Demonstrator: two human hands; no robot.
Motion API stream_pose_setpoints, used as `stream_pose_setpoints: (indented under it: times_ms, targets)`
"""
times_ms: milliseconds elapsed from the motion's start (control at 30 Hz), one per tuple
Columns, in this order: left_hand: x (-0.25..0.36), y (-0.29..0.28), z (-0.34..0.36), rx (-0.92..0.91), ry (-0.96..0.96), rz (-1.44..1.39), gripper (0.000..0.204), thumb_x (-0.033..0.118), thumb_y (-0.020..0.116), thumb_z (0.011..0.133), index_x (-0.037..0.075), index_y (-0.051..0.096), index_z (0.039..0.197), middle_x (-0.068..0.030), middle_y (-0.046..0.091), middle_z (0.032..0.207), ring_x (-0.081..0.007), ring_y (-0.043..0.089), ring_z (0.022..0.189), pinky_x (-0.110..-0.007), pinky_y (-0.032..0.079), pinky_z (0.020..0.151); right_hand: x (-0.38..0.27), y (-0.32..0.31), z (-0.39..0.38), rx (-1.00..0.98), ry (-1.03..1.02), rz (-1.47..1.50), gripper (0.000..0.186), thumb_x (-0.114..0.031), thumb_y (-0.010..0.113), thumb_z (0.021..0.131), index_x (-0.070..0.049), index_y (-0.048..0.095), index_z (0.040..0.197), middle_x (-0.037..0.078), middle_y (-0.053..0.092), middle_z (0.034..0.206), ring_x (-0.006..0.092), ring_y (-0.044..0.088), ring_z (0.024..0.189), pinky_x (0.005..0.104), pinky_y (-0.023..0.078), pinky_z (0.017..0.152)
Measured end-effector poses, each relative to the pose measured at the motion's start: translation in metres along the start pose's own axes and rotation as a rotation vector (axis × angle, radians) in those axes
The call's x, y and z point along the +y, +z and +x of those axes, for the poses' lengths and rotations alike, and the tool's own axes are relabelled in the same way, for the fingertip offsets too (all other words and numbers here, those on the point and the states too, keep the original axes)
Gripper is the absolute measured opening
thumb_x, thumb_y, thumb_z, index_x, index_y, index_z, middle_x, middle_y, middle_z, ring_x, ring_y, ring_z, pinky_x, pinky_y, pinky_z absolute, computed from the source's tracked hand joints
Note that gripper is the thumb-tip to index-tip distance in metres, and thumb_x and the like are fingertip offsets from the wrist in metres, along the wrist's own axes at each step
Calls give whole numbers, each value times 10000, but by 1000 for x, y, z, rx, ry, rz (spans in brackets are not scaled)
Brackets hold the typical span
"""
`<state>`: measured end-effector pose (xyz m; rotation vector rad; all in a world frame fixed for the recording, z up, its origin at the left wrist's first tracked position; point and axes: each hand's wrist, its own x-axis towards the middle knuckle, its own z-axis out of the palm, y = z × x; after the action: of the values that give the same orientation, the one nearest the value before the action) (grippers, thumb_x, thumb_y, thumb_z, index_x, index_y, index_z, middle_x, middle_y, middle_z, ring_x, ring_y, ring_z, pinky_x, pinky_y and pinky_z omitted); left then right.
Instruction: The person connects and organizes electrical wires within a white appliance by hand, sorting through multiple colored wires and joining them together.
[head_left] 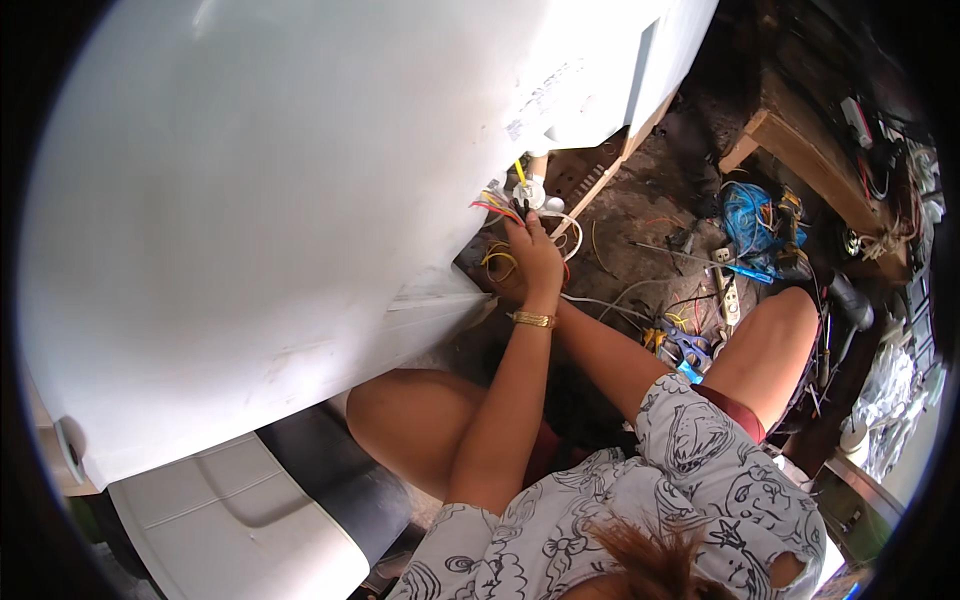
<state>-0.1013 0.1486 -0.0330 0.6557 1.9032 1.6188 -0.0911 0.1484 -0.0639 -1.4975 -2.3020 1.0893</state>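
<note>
A large white appliance (230, 220) fills the left and top. At its open lower edge sit a white round fitting (530, 192) with a yellow strip and a bundle of coloured wires (490, 202). My left hand (535, 258), with a gold band at the wrist, has its fingers closed on the wires just below the fitting. My right forearm (610, 355) reaches in toward the same spot; the right hand lies behind my left hand and wrist, with its fingers hidden. A white cable (572, 228) loops beside the hands.
My bent legs frame the work. On the dark floor (660, 170) lie a power strip (728, 285), a blue bag (745, 220), pliers (690, 345) and tangled cables. A wooden bench (820, 155) stands at right, a loose pale panel (220, 510) at lower left.
</note>
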Motion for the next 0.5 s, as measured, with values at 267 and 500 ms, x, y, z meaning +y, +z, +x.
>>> stream_pose_setpoints:
  times_ms: [267,500]
  targets:
    - [22,-11,5,-37,-236,-282,81,117,472,936,37,481,937,2,481,706,-118,479,600,-274,435,592,58,22,-58,-133,-247,1314,573,-105,689,784,-58,447,1301,44,593,1128,156,546,1068,303,415,936]
    - [29,-14,16,-24,-478,-321,126,144,433,975,35,490,949,-35,492,764,-160,515,675,-326,480,627,42,9,-72,-414,-116,1608,672,-27,638,758,-171,386,1364,22,585,1145,161,575,1027,321,477,843]
